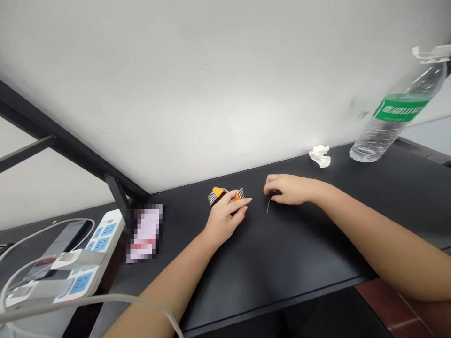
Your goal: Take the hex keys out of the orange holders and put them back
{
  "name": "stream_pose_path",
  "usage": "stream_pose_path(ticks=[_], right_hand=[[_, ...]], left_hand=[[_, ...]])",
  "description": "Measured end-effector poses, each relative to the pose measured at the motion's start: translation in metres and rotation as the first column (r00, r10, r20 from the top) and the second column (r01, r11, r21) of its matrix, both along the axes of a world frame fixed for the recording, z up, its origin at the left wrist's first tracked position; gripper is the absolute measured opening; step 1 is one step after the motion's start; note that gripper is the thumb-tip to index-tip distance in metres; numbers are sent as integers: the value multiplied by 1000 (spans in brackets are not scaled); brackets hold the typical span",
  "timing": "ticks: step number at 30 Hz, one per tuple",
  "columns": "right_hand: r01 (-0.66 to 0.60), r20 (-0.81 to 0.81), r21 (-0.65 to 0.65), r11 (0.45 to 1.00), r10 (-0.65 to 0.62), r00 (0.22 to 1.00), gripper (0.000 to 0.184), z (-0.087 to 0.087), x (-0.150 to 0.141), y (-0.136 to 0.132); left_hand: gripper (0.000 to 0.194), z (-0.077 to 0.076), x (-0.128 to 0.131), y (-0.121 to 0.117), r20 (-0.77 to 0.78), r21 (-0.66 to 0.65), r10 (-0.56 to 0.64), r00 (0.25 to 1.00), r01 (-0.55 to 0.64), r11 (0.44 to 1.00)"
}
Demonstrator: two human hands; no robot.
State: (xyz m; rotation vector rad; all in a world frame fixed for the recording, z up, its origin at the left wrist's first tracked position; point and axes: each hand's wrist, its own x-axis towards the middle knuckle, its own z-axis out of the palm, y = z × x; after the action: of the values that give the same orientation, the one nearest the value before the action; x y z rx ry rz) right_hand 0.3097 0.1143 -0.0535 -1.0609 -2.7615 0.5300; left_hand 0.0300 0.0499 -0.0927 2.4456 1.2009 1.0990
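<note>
An orange hex key set (218, 191) lies on the black tabletop, with silver keys fanning out on both sides of my left hand (225, 214). That hand rests over the set and hides its middle. Its thumb and index finger reach to the right, and the other fingers curl around the holder. A little to the right, my right hand (287, 188) is low over the table with its fingers bent. At its thumb tip is a thin L-shaped hex key (268, 206), long arm angled down toward the table. The exact grip between the fingertips is too small to make out.
A large clear bottle with a green label (401, 108) stands at the right by the wall, near a crumpled tissue (320, 156). On the left are a white power strip (105, 239), cables, a phone (66, 239), a blurred packet (145, 233) and a black metal frame (70, 145).
</note>
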Motion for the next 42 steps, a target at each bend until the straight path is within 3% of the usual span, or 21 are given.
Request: stream_pose_path(ticks=[2,9,13,17,22,27,38,42], right_hand=[[-14,69,-79,997,19,997,22,2,0,-2],[25,157,-78,997,-13,988,13,-5,-23,-17],[35,74,-93,995,-28,997,14,-4,-22,-18],[-22,-107,-124,992,8,994,16,2,-22,-18],[-92,-356,6,996,88,930,23,10,-28,-25],[-142,-438,101,985,172,882,24,11,-32,-31],[-125,-364,228,966,203,909,33,5,-35,-37],[-139,-298,242,960,210,931,35,10,-36,-42]], left_hand=[[24,-2,0,0,18,0,-2,1000,2,1000],[25,-6,-2,3,67,-44,-15,998,18,999],[43,-7,-1,2,116,-136,-29,993,45,990],[29,-7,-2,2,85,-55,-21,996,26,998],[18,-5,-2,3,61,20,-2,998,1,1000],[20,-2,-1,2,35,25,-16,999,15,1000],[19,-5,-1,2,44,43,-37,998,35,998],[28,-7,-1,1,34,12,-29,999,29,1000]])
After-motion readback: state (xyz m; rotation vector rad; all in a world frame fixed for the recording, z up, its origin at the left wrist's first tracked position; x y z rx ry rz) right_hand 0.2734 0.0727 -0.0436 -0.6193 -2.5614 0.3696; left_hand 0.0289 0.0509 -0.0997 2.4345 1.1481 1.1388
